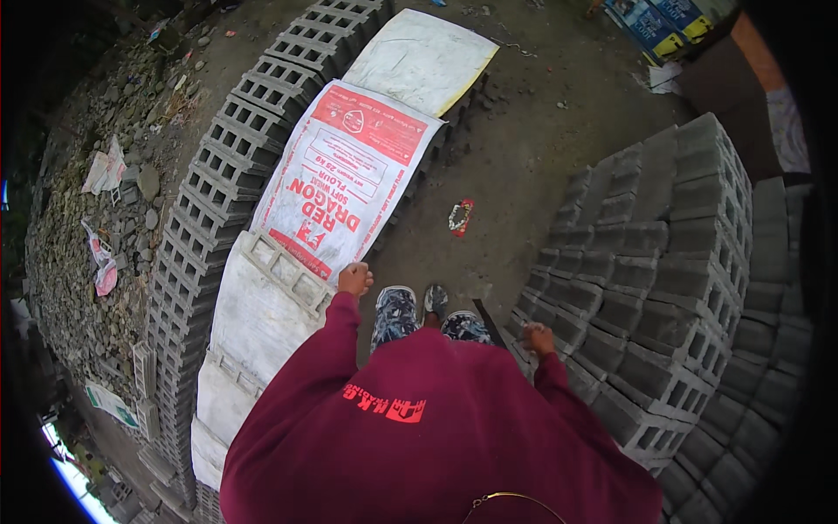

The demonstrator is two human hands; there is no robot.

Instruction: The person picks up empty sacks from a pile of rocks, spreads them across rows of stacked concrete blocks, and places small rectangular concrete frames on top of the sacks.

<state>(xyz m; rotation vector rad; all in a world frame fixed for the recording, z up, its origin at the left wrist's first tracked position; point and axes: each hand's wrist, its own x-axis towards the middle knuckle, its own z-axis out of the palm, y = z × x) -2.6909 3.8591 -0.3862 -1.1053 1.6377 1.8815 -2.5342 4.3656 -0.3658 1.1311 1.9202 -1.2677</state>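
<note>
Lying near left grip [355, 279]: red-and-white sack [345, 175]

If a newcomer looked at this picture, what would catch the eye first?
Probably the red-and-white printed sack, lying alongside the row of hollow blocks, ahead of the left hand. Then perhaps the big stack of gray blocks at right, beside the right hand.

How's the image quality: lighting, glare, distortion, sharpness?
Head view: soft, fairly even light, no hard-edged shadows; head view: glaring white patch at the lower-left rim; head view: fisheye bends the left row of blocks into an arc, corners go black; head view: red-and-white sack looks sharp.
</note>
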